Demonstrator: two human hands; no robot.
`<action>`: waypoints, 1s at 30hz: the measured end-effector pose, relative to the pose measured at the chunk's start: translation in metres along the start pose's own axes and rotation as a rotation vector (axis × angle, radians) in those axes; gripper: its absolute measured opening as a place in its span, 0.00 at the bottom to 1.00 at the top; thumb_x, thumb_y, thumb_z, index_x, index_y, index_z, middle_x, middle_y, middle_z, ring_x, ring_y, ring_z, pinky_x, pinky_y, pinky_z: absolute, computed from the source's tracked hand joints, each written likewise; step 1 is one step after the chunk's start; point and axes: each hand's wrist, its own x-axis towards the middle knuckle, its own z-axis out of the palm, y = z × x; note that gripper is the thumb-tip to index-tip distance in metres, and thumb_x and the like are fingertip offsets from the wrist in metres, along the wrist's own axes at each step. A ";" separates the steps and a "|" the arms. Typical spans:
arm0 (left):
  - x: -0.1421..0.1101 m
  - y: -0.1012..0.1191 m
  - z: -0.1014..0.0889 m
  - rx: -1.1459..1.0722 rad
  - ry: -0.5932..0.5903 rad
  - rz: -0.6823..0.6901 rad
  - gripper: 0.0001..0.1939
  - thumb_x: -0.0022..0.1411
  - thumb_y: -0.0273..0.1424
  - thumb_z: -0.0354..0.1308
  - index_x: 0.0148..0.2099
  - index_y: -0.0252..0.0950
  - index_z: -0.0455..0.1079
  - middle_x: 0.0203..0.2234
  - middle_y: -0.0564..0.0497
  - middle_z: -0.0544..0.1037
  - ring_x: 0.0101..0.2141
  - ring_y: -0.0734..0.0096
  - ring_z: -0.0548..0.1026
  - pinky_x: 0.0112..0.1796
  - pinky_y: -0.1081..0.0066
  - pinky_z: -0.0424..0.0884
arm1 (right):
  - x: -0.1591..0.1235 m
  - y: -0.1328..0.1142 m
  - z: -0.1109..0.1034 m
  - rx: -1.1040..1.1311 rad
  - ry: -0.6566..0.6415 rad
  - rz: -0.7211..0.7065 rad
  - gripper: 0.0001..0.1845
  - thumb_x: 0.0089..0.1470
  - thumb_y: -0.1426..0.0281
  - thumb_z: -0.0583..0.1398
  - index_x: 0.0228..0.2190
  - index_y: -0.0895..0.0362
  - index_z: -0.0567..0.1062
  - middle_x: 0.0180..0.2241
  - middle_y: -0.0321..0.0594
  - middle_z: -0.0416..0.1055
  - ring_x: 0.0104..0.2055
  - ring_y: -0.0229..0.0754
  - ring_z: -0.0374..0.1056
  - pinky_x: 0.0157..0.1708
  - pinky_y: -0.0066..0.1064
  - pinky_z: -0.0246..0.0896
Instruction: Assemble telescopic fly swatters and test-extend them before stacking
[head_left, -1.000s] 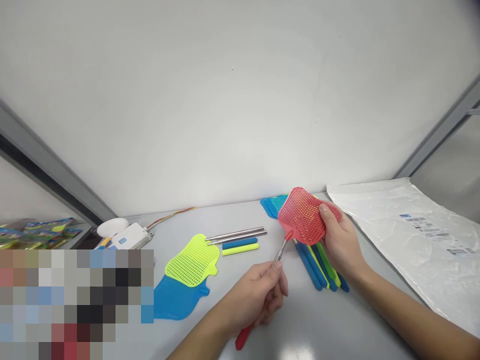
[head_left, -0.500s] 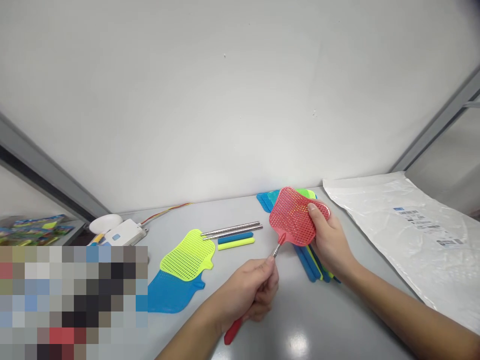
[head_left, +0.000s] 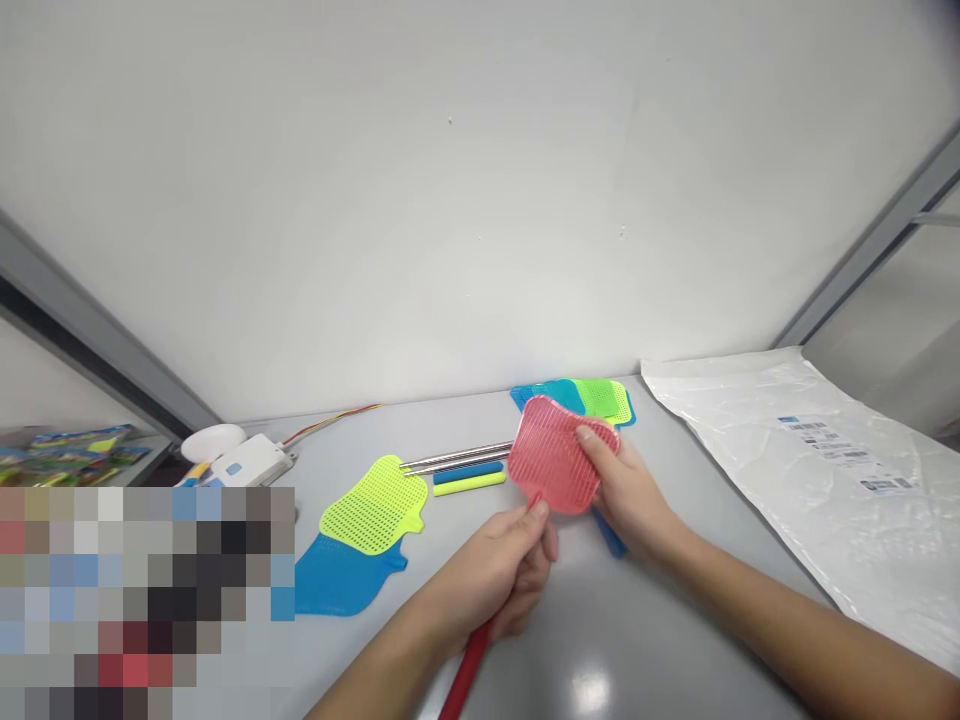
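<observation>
Between my hands is a red fly swatter (head_left: 559, 460) with a perforated paddle and a red handle. My left hand (head_left: 495, 575) is closed around it just below the paddle, and the handle sticks out beneath my fist. My right hand (head_left: 630, 490) pinches the paddle's right edge, thumb on top. To the left, a yellow-green paddle (head_left: 375, 505) overlaps a blue paddle (head_left: 345, 575). Metal rods (head_left: 457, 457) lie behind a blue grip (head_left: 469, 472) and a yellow grip (head_left: 470, 484). Blue handles (head_left: 609, 533) are mostly hidden under my right hand.
Stacked blue and green paddles (head_left: 600, 397) lie at the wall. A white plastic mailer (head_left: 750, 400) with a printed label covers the right side. At the left are a white box (head_left: 251, 463) with wires and a round white object (head_left: 214, 442). The lower left corner is pixelated.
Both hands have shifted the red paddle left and slightly down, toward me. The metal shaft seen between paddle and left fist is now hidden, and more of the red handle shows below.
</observation>
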 end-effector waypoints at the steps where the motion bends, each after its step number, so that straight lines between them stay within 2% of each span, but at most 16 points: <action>1: 0.001 0.000 0.000 -0.012 -0.003 -0.004 0.23 0.67 0.53 0.42 0.34 0.39 0.60 0.14 0.64 0.56 0.09 0.83 0.48 0.14 0.76 0.46 | -0.002 0.003 0.000 -0.007 -0.019 0.023 0.16 0.54 0.54 0.61 0.38 0.52 0.73 0.27 0.34 0.73 0.24 0.39 0.67 0.21 0.29 0.61; 4: 0.001 0.002 0.000 -0.052 -0.011 -0.009 0.23 0.66 0.54 0.41 0.33 0.39 0.59 0.13 0.64 0.55 0.09 0.84 0.46 0.14 0.76 0.44 | -0.005 0.005 0.000 -0.037 -0.051 0.016 0.16 0.54 0.54 0.61 0.39 0.52 0.74 0.26 0.34 0.73 0.23 0.38 0.66 0.22 0.29 0.61; 8: -0.003 0.011 0.003 -0.072 -0.071 -0.020 0.24 0.67 0.54 0.41 0.29 0.39 0.52 0.13 0.64 0.52 0.10 0.84 0.44 0.15 0.76 0.42 | -0.001 -0.011 -0.005 -0.167 -0.054 -0.086 0.16 0.53 0.55 0.62 0.37 0.53 0.77 0.26 0.35 0.72 0.23 0.37 0.64 0.23 0.29 0.60; 11: -0.006 0.016 0.005 -0.045 -0.097 -0.034 0.24 0.67 0.52 0.41 0.29 0.40 0.50 0.14 0.64 0.52 0.11 0.84 0.43 0.16 0.76 0.42 | 0.011 -0.026 -0.014 -0.207 0.032 -0.159 0.16 0.52 0.54 0.62 0.34 0.54 0.77 0.26 0.36 0.72 0.25 0.39 0.65 0.24 0.29 0.61; 14: -0.008 0.018 0.004 -0.001 -0.097 -0.048 0.22 0.68 0.50 0.42 0.29 0.39 0.51 0.14 0.63 0.52 0.12 0.84 0.44 0.17 0.76 0.42 | 0.026 -0.040 -0.025 -0.129 0.169 -0.243 0.15 0.50 0.57 0.64 0.32 0.56 0.77 0.27 0.37 0.72 0.26 0.39 0.66 0.25 0.29 0.63; 17: -0.011 0.018 0.004 0.021 -0.117 -0.055 0.21 0.69 0.48 0.42 0.29 0.39 0.51 0.14 0.63 0.52 0.13 0.83 0.45 0.18 0.75 0.42 | 0.036 -0.055 -0.039 -0.064 0.243 -0.308 0.12 0.50 0.61 0.66 0.30 0.58 0.77 0.26 0.37 0.70 0.26 0.37 0.65 0.24 0.26 0.62; 20: -0.015 0.020 0.006 0.041 -0.141 -0.046 0.21 0.69 0.47 0.42 0.28 0.39 0.51 0.15 0.62 0.51 0.14 0.83 0.44 0.18 0.74 0.41 | 0.042 -0.072 -0.057 -0.013 0.307 -0.392 0.10 0.49 0.63 0.66 0.27 0.57 0.75 0.23 0.32 0.66 0.23 0.32 0.59 0.20 0.23 0.58; 24: -0.018 0.021 0.011 0.083 -0.106 -0.001 0.20 0.68 0.45 0.45 0.28 0.39 0.51 0.16 0.62 0.52 0.15 0.83 0.44 0.19 0.74 0.41 | 0.049 -0.082 -0.072 0.062 0.338 -0.436 0.13 0.47 0.64 0.67 0.25 0.56 0.70 0.20 0.27 0.58 0.18 0.30 0.49 0.14 0.22 0.48; 27: -0.019 0.022 0.009 0.098 -0.069 0.003 0.20 0.68 0.47 0.45 0.28 0.39 0.51 0.16 0.63 0.51 0.15 0.83 0.44 0.18 0.74 0.40 | 0.042 -0.068 -0.059 0.132 0.257 -0.396 0.14 0.51 0.57 0.64 0.27 0.54 0.69 0.18 0.26 0.55 0.16 0.29 0.43 0.13 0.23 0.47; 28: -0.019 0.022 0.007 0.094 -0.059 0.007 0.20 0.68 0.47 0.45 0.29 0.39 0.51 0.16 0.63 0.51 0.14 0.83 0.43 0.18 0.75 0.40 | 0.037 -0.059 -0.049 0.151 0.190 -0.360 0.15 0.53 0.54 0.61 0.29 0.53 0.70 0.17 0.25 0.54 0.15 0.29 0.42 0.14 0.24 0.49; 30: -0.018 0.022 0.003 0.086 -0.053 0.015 0.20 0.68 0.48 0.44 0.29 0.39 0.51 0.15 0.63 0.51 0.14 0.83 0.43 0.18 0.75 0.41 | 0.021 -0.037 -0.026 0.110 -0.032 -0.218 0.21 0.57 0.48 0.54 0.35 0.52 0.72 0.15 0.25 0.51 0.15 0.31 0.43 0.18 0.27 0.55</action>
